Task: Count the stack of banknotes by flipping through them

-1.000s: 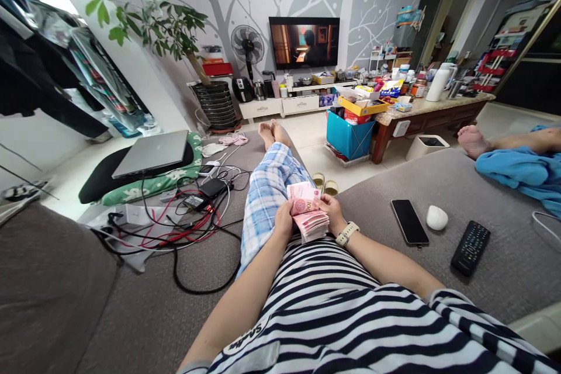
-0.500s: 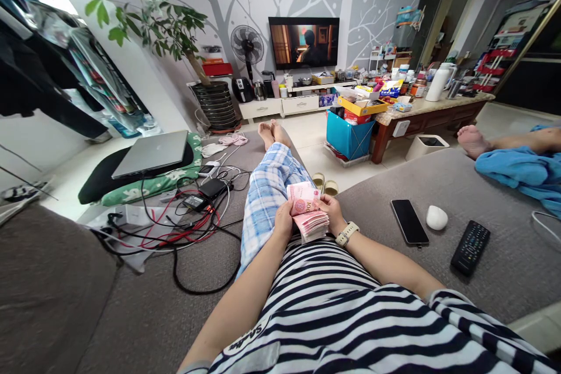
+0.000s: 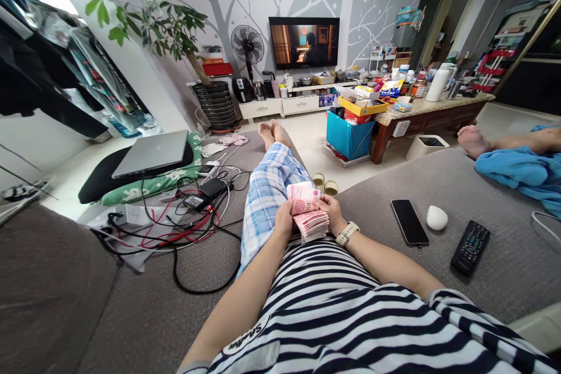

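A thick wad of pink 100 banknotes (image 3: pixel 310 223) is held over my lap, bent so that the fanned note edges face me and the upper notes stand up beyond. My left hand (image 3: pixel 284 217) is closed on the wad's left side. On the opposite side, my right hand (image 3: pixel 332 211), with a pale watch (image 3: pixel 347 234) on the wrist, grips the notes near their right edge. Some fingers of both hands are hidden behind the money. Under it lie my blue plaid trousers (image 3: pixel 263 198) and striped shirt (image 3: pixel 324 269).
On the grey sofa to my right lie a phone (image 3: pixel 409 222), a white rounded case (image 3: pixel 437 218) and a black remote (image 3: pixel 470 248). Tangled cables (image 3: pixel 205 210) and a laptop (image 3: pixel 151 153) are at my left. Another person's foot (image 3: pixel 473 141) rests at far right.
Both hands and the wad of banknotes stay almost in the same place. The picture on the television has shifted slightly.
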`<state>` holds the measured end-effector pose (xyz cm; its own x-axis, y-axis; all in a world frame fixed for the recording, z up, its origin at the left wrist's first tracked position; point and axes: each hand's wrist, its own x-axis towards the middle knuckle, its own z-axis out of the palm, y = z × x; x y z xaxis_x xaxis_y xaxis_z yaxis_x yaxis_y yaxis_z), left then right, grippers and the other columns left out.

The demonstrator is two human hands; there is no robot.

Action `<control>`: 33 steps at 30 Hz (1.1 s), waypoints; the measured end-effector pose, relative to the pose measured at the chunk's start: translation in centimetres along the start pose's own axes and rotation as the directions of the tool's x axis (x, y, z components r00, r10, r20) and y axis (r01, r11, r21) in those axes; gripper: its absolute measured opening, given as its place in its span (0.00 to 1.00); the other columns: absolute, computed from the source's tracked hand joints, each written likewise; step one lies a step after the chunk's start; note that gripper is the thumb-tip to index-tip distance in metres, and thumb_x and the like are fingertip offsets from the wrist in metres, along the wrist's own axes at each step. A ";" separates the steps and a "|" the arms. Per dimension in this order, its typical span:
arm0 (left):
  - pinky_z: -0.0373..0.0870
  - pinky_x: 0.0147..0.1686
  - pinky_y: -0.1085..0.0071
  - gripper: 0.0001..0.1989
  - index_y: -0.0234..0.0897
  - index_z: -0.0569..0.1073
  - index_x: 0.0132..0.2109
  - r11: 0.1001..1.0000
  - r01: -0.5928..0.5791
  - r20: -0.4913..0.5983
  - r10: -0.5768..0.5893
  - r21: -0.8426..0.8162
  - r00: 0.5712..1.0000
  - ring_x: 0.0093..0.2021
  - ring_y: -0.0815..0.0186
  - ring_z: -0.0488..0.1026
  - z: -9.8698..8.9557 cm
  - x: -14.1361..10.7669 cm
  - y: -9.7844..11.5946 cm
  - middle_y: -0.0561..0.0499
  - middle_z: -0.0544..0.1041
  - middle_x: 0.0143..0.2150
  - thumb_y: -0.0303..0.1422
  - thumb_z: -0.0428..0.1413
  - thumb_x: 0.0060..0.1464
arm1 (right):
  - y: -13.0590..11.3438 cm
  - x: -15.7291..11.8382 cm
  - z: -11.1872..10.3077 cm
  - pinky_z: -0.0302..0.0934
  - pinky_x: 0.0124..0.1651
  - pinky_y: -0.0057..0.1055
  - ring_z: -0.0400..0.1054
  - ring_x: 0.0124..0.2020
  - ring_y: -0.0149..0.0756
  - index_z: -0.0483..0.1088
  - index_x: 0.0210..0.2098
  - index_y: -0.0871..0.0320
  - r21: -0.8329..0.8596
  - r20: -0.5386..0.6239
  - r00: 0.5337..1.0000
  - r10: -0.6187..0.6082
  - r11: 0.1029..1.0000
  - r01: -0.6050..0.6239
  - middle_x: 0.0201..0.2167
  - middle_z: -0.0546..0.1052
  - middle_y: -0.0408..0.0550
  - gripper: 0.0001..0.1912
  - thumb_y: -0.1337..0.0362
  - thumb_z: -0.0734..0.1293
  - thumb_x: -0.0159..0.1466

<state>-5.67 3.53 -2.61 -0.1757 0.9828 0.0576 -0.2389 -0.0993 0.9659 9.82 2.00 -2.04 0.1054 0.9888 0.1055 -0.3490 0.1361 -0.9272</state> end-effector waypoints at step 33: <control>0.71 0.39 0.65 0.21 0.33 0.80 0.35 0.968 0.165 0.132 -0.142 -0.187 0.981 0.31 0.63 0.76 0.4 -0.6 -0.1 0.48 0.82 0.32 0.42 0.71 0.34 | 0.5 0.5 -0.1 0.54 0.30 0.30 0.56 0.24 0.31 0.65 0.22 0.55 -0.054 -0.027 0.998 -0.065 0.997 0.063 0.20 0.65 0.38 0.20 0.50 0.75 0.48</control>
<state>-5.17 3.04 -2.66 -0.0123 0.9988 -0.0472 -0.4386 0.0370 0.8979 9.80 2.53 -2.46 0.1527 0.9759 0.1556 -0.2907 0.1948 -0.9368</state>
